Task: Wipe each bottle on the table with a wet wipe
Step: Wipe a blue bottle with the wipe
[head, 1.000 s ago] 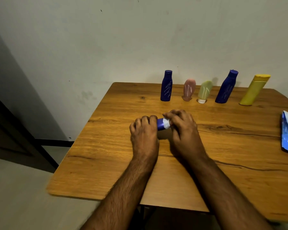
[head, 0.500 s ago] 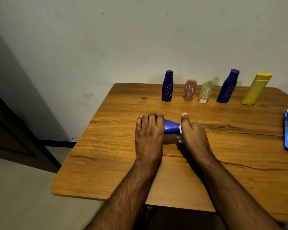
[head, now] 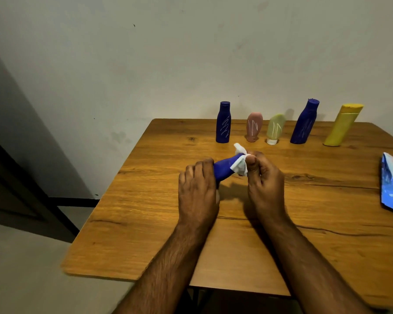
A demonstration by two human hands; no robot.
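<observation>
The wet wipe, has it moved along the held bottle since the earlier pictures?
Yes. The wet wipe now sits further right, at the blue bottle's end, nearer the pink bottle.

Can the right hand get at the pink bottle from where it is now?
Probably yes. The pink bottle stands just beyond the right hand with bare table between, but that hand pinches the wet wipe on the held blue bottle.
</observation>
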